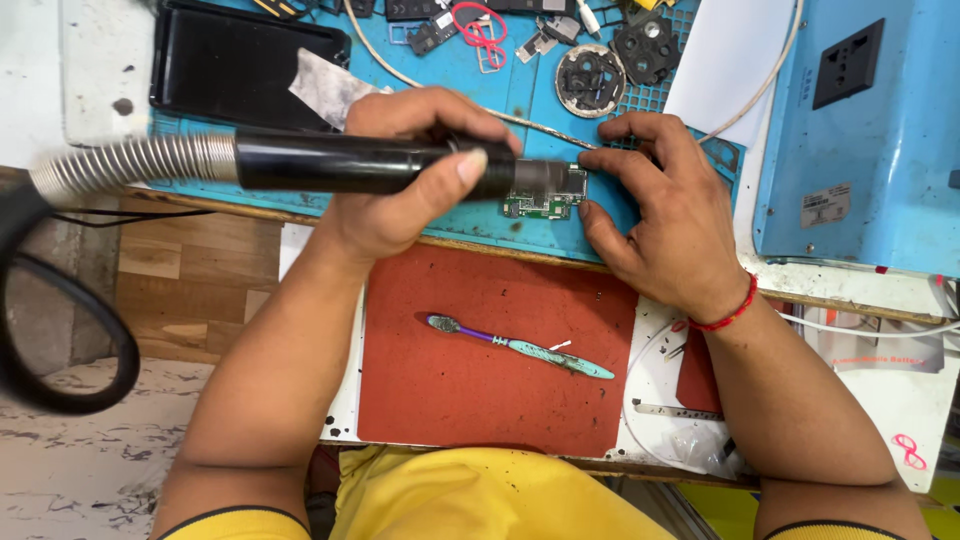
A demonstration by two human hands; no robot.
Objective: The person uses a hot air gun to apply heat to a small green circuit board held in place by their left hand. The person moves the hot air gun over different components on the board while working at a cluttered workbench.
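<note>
Where thumb meets nozzle: small green circuit board [545,195]

Bright, even light, soft shadows, sharp at ctr; hose [130,160] blurred at left edge.

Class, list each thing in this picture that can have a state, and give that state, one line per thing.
Left hand: gripping the black cylindrical hot-air wand, nozzle held at the board.
Right hand: fingertips pinning the small green circuit board on the blue work mat.
Purple and teal toothbrush: lying loose on the red pad.
Black tray: flat, untouched.
</note>
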